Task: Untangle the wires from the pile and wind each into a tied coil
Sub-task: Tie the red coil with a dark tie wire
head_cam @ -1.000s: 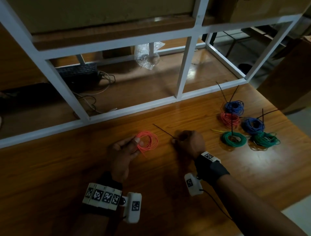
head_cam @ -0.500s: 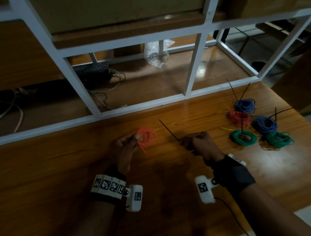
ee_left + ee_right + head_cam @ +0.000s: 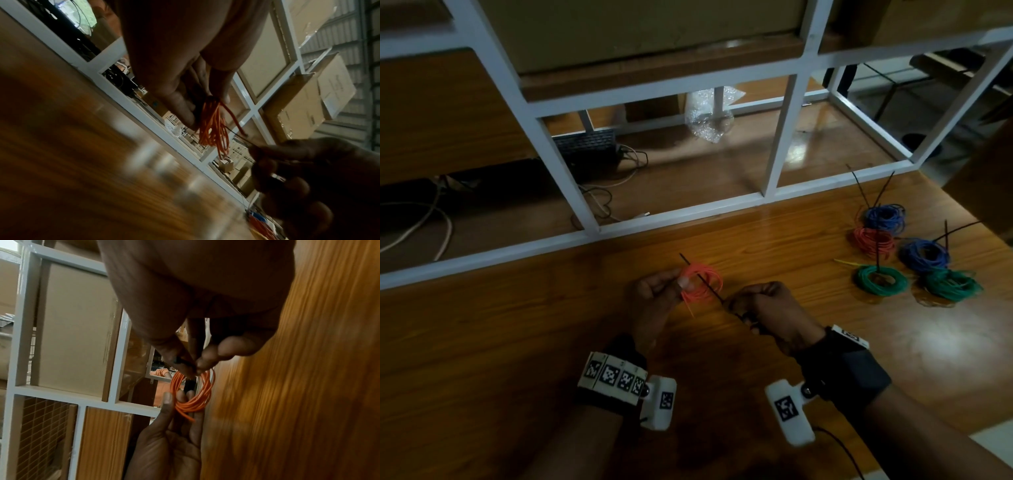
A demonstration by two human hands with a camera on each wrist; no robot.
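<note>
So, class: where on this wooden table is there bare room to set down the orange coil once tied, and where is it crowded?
Bare wood lies left of the left hand, and between the right hand and the nearer green wire coil. The far right is crowded: two blue coils, a red coil and another green coil cluster there with black ties sticking up.

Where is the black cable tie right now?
In the head view the black cable tie slants across the orange coil, pinched in the right hand; the left hand holds the coil above the table.

Bare wooden table (image 3: 517, 342) left of hands; tied coils (image 3: 914, 253) crowd right.
</note>
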